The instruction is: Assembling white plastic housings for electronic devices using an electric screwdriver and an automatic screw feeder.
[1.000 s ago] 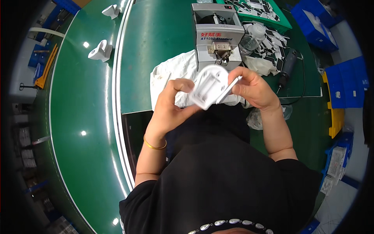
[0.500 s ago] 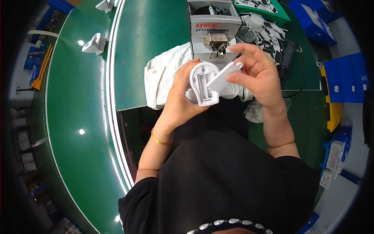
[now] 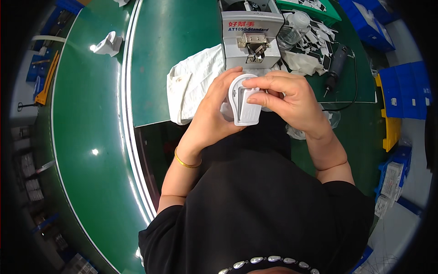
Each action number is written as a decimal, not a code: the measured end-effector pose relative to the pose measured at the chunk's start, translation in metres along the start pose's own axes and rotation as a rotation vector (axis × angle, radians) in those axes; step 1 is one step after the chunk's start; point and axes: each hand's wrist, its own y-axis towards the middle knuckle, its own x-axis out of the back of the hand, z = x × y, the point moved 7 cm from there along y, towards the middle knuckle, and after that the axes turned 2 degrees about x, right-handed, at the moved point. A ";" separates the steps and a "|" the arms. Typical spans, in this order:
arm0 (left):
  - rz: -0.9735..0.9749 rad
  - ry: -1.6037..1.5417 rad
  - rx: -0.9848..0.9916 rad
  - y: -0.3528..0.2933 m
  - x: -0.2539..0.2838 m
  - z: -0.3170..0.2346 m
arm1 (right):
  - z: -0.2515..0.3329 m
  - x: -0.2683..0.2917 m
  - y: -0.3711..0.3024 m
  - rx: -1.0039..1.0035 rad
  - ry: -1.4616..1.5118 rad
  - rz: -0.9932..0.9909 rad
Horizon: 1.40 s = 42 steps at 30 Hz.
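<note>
My left hand [image 3: 206, 109] is closed around a white plastic housing [image 3: 234, 87], round at its far end and narrower toward me, its back side up. My right hand [image 3: 295, 98] pinches a small white cover [image 3: 249, 112] between thumb and fingers. The cover lies over the battery compartment, a little askew, with a dark gap along its left side. My right fingertips touch the far end of cover and housing. Most of the compartment's inside is hidden.
A grey screw feeder [image 3: 252, 45] stands just beyond my hands, a white cloth [image 3: 194, 80] at its left. On the right lie an electric screwdriver [image 3: 336, 68], a clear jar [image 3: 288, 37] and a green tray [image 3: 335, 17] of small pieces. White parts [image 3: 108, 44] sit on the green belt [image 3: 91, 118].
My right hand has brought the cover left and down onto the housing's open compartment. The white parts on the left belt have shifted slightly away from me.
</note>
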 end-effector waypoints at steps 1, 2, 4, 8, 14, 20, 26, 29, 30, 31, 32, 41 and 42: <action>-0.003 0.014 -0.011 0.000 0.001 -0.001 | 0.000 0.000 0.000 -0.031 -0.005 -0.032; -0.005 0.014 -0.011 0.000 0.001 -0.002 | -0.001 0.000 -0.001 -0.062 -0.009 -0.065; -0.005 0.048 -0.027 -0.001 0.002 -0.004 | -0.008 -0.003 -0.005 -0.142 0.078 -0.096; 0.009 -0.013 0.010 -0.002 0.000 0.000 | -0.009 -0.003 -0.007 -0.148 0.042 -0.087; -0.004 -0.040 0.023 -0.006 0.000 -0.001 | 0.015 -0.002 -0.004 0.248 -0.440 -0.139; -0.049 0.126 -0.057 -0.012 0.001 -0.003 | -0.044 -0.026 -0.017 -0.360 0.640 -0.035; -0.131 -0.421 0.041 -0.011 0.001 0.000 | -0.040 -0.030 -0.022 -0.255 0.544 -0.106; -0.168 -0.233 -0.028 -0.016 -0.002 -0.001 | -0.035 -0.029 -0.026 -0.214 0.454 -0.115; -0.176 -0.236 -0.049 -0.017 -0.003 -0.001 | -0.033 -0.028 -0.027 -0.200 0.415 -0.117; -0.173 -0.237 -0.049 -0.017 -0.004 -0.002 | -0.033 -0.026 -0.028 -0.200 0.415 -0.119; -0.162 -0.233 -0.020 -0.018 -0.006 0.000 | -0.035 -0.026 -0.029 -0.220 0.414 -0.106; 0.049 -0.106 -0.035 -0.017 -0.030 -0.003 | -0.072 -0.007 -0.044 -0.496 0.610 -0.105; 0.035 -0.146 0.065 -0.018 -0.030 0.005 | -0.082 0.007 -0.046 -0.444 0.548 -0.133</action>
